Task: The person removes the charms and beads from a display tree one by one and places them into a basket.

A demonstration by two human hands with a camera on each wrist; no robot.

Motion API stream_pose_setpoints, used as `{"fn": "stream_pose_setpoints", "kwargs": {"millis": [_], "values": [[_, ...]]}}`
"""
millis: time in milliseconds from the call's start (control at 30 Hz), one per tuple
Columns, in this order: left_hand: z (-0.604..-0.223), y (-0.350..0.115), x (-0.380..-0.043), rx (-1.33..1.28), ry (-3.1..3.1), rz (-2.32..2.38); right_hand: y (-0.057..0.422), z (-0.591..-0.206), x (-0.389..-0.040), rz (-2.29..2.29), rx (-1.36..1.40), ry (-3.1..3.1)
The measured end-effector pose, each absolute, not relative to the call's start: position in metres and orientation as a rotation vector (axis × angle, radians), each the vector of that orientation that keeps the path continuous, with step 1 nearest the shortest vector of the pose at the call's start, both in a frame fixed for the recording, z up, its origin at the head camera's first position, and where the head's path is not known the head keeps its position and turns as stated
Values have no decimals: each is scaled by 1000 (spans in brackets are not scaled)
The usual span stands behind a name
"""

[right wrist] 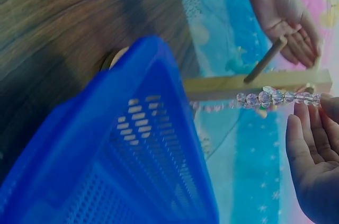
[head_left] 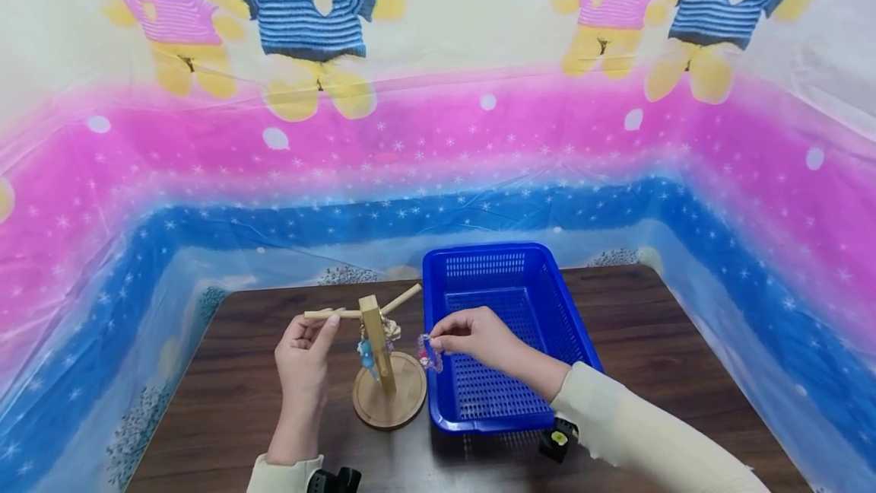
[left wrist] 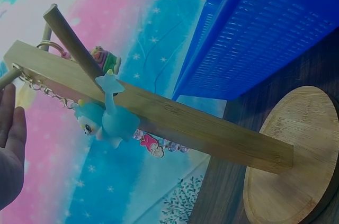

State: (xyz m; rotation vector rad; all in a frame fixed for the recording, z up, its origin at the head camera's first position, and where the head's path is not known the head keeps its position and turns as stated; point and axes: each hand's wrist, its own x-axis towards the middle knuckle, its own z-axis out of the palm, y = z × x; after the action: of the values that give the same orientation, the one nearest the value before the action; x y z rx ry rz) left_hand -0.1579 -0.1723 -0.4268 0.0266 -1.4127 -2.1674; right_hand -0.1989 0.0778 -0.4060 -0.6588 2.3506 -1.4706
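A wooden stand (head_left: 378, 341) with a round base and side pegs stands upright on the table. My left hand (head_left: 304, 356) holds the tip of its left peg between thumb and fingers. From the stand hang a blue animal-shaped keychain (left wrist: 108, 118) on a metal chain, a small green-and-brown charm (left wrist: 106, 59) and a string of beads with a pink charm (left wrist: 151, 144). My right hand (head_left: 475, 337) pinches a bracelet of clear pinkish beads (right wrist: 275, 98) between thumb and fingers. The bracelet dangles right of the stand, beside the basket's left rim, and carries a red-pink charm.
Close to the stand's right side sits a blue perforated plastic basket (head_left: 438, 409), its rim rising beside the base. The dark wood-grain table (head_left: 226, 402) is bordered at the back and sides by a printed cloth (head_left: 383, 227) with bears.
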Motion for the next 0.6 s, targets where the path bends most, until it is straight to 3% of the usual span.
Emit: {"fn": "stream_pose_setpoints", "kwargs": {"millis": [600], "values": [[-426,-173,-157,39,-1442,-2156,89,-416,-242,-1332,-495,2326]]}}
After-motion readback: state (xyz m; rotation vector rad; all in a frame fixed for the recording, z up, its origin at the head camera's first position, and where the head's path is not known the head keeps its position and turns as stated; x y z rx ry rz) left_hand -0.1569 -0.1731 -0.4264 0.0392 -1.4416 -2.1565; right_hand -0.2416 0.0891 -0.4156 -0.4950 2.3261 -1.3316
